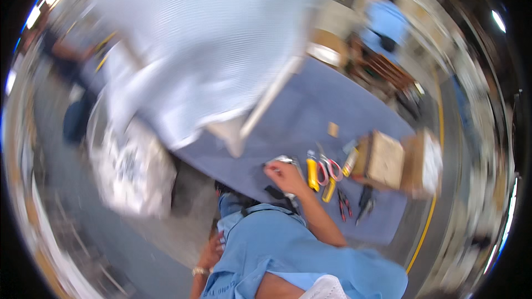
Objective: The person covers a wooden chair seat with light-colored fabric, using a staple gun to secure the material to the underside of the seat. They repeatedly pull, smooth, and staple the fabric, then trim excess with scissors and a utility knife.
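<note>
My right hand (284, 176) is over the near edge of the blue-grey table top (310, 97), its fingers curled together. Whatever may be in them is too small and blurred to make out. Just beyond the fingers lies a shiny, silvery item (286, 159), and a small black piece (274, 191) lies below the hand. To its right are a yellow-handled cutter (312, 173) and scissors (335, 170) with pink-and-white handles. My left hand (211, 251) hangs low beside my blue shirt, touching or close to it, its fingers partly hidden and smeared.
A large whitish ribbed sheet (221, 39) covers the far left of the table. Pliers (344, 206) with red handles, a dark tool (366, 204) and cardboard boxes (382, 160) are at the right. A white sack (133, 169) stands left. Other people (385, 25) are farther off.
</note>
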`<state>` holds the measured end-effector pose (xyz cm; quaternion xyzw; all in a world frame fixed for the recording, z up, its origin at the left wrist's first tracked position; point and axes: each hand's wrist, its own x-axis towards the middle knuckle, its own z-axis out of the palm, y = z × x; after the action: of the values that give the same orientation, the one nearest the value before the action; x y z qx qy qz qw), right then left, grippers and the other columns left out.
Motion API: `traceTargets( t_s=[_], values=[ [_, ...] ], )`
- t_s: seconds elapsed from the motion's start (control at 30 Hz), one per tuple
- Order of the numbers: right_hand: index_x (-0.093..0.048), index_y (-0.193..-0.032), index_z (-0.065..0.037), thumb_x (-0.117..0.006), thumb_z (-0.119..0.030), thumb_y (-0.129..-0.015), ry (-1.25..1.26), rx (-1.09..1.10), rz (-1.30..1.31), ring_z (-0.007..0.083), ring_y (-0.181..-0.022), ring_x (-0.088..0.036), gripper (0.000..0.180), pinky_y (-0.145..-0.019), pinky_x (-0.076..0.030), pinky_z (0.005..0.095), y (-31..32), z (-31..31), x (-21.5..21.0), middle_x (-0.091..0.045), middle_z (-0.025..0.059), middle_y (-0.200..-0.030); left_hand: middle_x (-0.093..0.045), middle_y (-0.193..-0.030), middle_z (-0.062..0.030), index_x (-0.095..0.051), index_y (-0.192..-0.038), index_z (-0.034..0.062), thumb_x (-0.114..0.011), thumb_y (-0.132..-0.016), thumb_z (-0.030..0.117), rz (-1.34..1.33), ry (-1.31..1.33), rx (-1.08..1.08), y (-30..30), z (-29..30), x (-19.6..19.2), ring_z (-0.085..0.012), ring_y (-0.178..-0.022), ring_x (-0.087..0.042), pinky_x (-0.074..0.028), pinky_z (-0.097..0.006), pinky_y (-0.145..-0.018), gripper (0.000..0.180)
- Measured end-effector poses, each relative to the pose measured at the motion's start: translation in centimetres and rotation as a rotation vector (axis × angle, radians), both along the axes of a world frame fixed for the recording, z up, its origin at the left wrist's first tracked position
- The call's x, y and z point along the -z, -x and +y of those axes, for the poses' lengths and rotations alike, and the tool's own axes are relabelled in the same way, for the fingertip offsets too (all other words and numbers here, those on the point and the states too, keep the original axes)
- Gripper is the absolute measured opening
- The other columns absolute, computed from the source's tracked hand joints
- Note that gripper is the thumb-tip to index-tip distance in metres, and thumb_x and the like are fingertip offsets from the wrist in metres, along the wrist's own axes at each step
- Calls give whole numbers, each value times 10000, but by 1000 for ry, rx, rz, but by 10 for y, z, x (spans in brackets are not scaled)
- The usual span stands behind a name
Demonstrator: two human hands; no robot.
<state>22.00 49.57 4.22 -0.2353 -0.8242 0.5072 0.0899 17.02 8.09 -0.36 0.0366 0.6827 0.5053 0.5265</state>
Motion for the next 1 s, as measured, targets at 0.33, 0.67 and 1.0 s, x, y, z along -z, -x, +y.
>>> traceTargets(
  t_s=[0.33,0.67,1.0],
  values=[
    [-659,-1038,-56,-643,-247,-922,121,205,39,261,-800,-672,224,-721,-516,363,-44,20,7,-700,116,-896,-557,-1382,-129,-441,-1468,48,-611,-976,332,27,256,-25,68,95,47,-227,-1193,-584,-427,-358,-1039,593],
    [-664,-1050,-68,-654,-283,-915,80,208,5,222,-745,-657,254,-692,-511,347,-54,34,39,-691,100,-857,-597,-1328,-130,-463,-1447,35,-609,-976,326,57,318,-72,63,88,52,-230,-1164,-602,-454,-350,-1002,572],
    [-664,-1046,-36,-641,-200,-947,100,179,10,144,-729,-632,194,-676,-511,293,-58,44,62,-681,71,-852,-637,-1275,-131,-485,-1427,23,-607,-977,320,320,341,-27,67,11,50,-234,-1135,-620,-481,-342,-965,553]
  ],
)
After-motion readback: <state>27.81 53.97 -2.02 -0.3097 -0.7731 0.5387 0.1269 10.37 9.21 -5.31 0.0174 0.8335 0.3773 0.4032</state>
